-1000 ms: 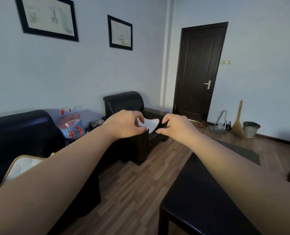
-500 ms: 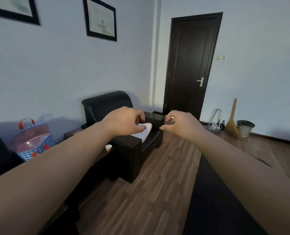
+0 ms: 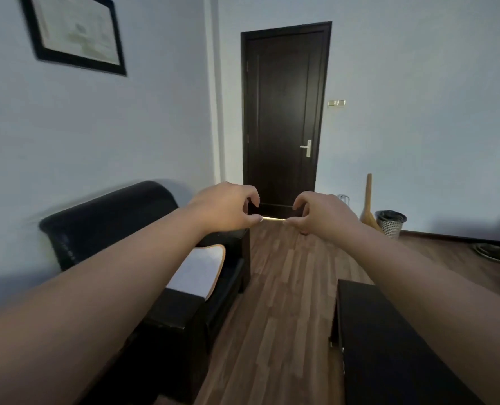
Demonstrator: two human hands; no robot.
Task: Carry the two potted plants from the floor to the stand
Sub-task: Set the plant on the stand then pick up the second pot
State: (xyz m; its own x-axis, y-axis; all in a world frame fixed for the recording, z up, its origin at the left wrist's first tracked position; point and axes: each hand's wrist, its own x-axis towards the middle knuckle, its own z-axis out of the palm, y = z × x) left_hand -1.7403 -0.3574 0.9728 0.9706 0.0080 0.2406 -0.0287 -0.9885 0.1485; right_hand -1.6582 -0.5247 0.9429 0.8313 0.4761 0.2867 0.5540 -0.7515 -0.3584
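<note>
My fingers (image 3: 250, 219) are curling loosely, grasping nothing; both my left hand (image 3: 225, 207) and right hand (image 3: 318, 213) are hovering empty above the floor (image 3: 283, 287); no potted plants or stand are showing; I'm judging I'm searching, needing to find them first.

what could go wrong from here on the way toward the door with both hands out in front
1. The dark low table on the right and the black armchair on the left leave only a strip of wood floor; a shin could clip the table's corner.
2. No potted plant is clearly visible yet, and the left hand and right hand are empty, fingers curled, so nothing is carried so far.
</note>
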